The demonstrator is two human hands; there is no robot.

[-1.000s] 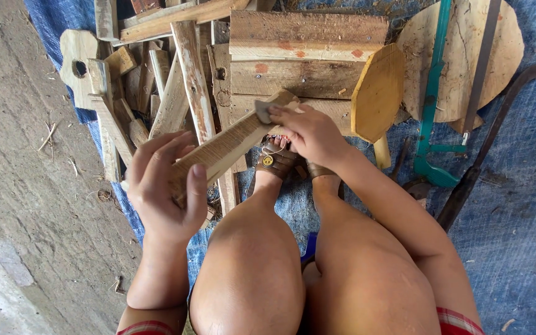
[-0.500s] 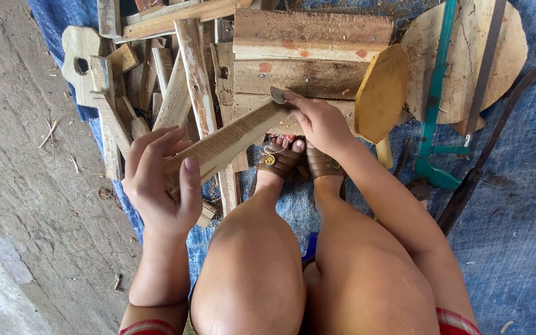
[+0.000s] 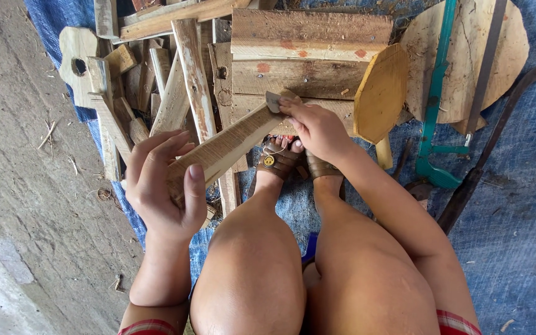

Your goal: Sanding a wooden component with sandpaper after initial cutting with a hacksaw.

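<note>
Bare concrete floor [image 3: 20, 205] beside blue tarp [image 3: 516, 248].

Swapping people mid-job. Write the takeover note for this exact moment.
Left hand: wrapped around the near end of the wooden strip, holding it slanted above the feet.
Right hand: presses a small grey scraper piece onto the strip's far end.
Around: scrap wood pile ahead, teal-framed saw to the right on the blue tarp.
Done: the strip's upper face looks pale.
Left: cannot tell how much.
</note>
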